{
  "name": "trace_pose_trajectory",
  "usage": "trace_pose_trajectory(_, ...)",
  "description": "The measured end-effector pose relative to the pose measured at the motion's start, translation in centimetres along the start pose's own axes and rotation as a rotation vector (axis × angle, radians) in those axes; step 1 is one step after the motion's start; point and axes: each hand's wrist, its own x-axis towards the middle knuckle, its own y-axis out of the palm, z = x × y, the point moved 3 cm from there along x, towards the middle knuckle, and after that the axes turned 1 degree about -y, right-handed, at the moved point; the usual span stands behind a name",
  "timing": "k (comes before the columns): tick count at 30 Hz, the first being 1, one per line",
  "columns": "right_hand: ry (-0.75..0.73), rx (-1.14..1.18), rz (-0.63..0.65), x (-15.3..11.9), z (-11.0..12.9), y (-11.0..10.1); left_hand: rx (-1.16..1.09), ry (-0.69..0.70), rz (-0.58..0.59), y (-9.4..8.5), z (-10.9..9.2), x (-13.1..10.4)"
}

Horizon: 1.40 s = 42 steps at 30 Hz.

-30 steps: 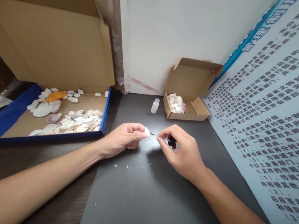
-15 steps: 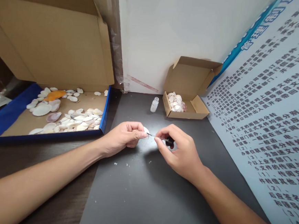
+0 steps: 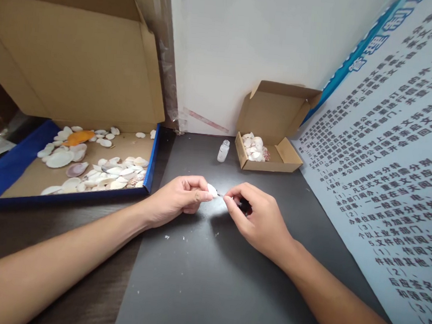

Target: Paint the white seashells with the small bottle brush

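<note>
Between thumb and fingers, my left hand (image 3: 187,195) pinches a small white shell (image 3: 212,190). My right hand (image 3: 255,212) is closed on a thin brush with a black cap (image 3: 245,205), its fine tip pointing left at the shell's right edge. Whether tip and shell touch is too small to tell. Beyond the hands, a small glass bottle (image 3: 223,151) with whitish contents stands upright without a lid.
An open blue-edged box (image 3: 151,162) with many shells and an orange piece lies at left. A small cardboard box (image 3: 271,167) of shells stands at back right. White flakes dot the dark mat (image 3: 176,288). A printed sheet (image 3: 388,160) rises at right.
The brush tip has drawn back slightly to the right, off the shell's face, and more of the shell shows. My left hand has barely moved.
</note>
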Motion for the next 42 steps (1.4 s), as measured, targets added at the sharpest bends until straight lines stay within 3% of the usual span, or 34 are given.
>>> trace_pose_trajectory(6, -0.068, 0.042, -0.036, 0.00, 0.38, -0.21, 0.008, -0.002, -0.015, 0.03, -0.01, -0.07)
trace_pose_trajectory(10, 0.013, -0.026, 0.024, 0.08, -0.13, 0.07, 0.002, -0.001, -0.019, 0.09, -0.11, -0.07)
trace_pose_trajectory(14, -0.014, -0.021, -0.023, -0.01, -0.14, -0.05, 0.005, 0.004, -0.017, 0.08, -0.10, -0.01)
trace_pose_trajectory(19, 0.018, -0.075, 0.067, -0.07, -0.30, 0.20, 0.000, 0.004, -0.020, 0.00, -0.02, -0.04)
trace_pose_trajectory(24, -0.031, 0.009, -0.052, 0.01, -0.02, -0.17, -0.015, -0.003, -0.029, 0.06, -0.11, -0.13)
trace_pose_trajectory(29, -0.017, -0.007, 0.003, -0.10, 0.03, 0.08, -0.021, -0.009, -0.043, 0.12, -0.18, -0.19)
trace_pose_trajectory(33, -0.059, 0.020, -0.050, -0.15, 0.17, -0.08, -0.020, -0.010, -0.049, 0.14, -0.19, -0.17)
trace_pose_trajectory(37, -0.030, -0.021, 0.008, -0.17, 0.15, 0.02, -0.015, -0.013, -0.062, 0.14, -0.18, -0.17)
trace_pose_trajectory(42, -0.062, 0.012, -0.076, -0.13, 0.39, -0.32, -0.022, -0.013, -0.058, 0.17, -0.19, -0.17)
